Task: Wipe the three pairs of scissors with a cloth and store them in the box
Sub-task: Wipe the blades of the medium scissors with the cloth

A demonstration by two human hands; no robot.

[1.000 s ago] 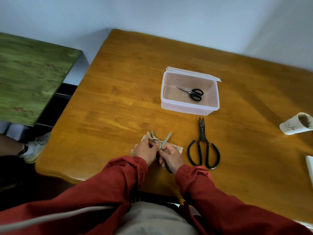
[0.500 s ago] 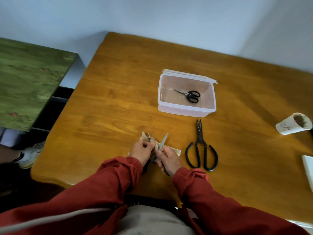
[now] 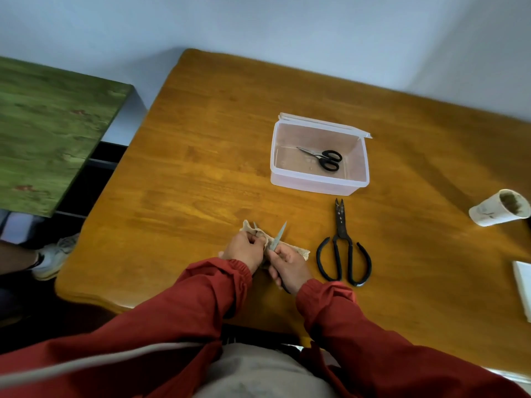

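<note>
Second pair, slim steel-bladed scissors [image 3: 278, 235], blades spread over the near edge of the orange-brown wooden table [image 3: 201, 168], unmoved since a second ago: we clamp our right hand [image 3: 290, 267] on the handle, our left hand [image 3: 244, 249] pinching the crumpled beige cloth [image 3: 301, 251] round one blade, so wiping continues and the clear plastic box [image 3: 319, 186] waits.

Glossy orange-brown wooden table [image 3: 201, 168] against plain pale blue-grey wall [image 3: 258, 24]; weathered green wooden tabletop [image 3: 43, 124] at left (red flecks); soft light

Both forearms in red sleeves [image 3: 201, 305] reach up from six o'clock and converge, the left hand [image 3: 244, 249] at ten o'clock of the right hand [image 3: 290, 267], its fingers pinching the cloth [image 3: 301, 252], the right's curled round the scissors [image 3: 279, 235].
</note>
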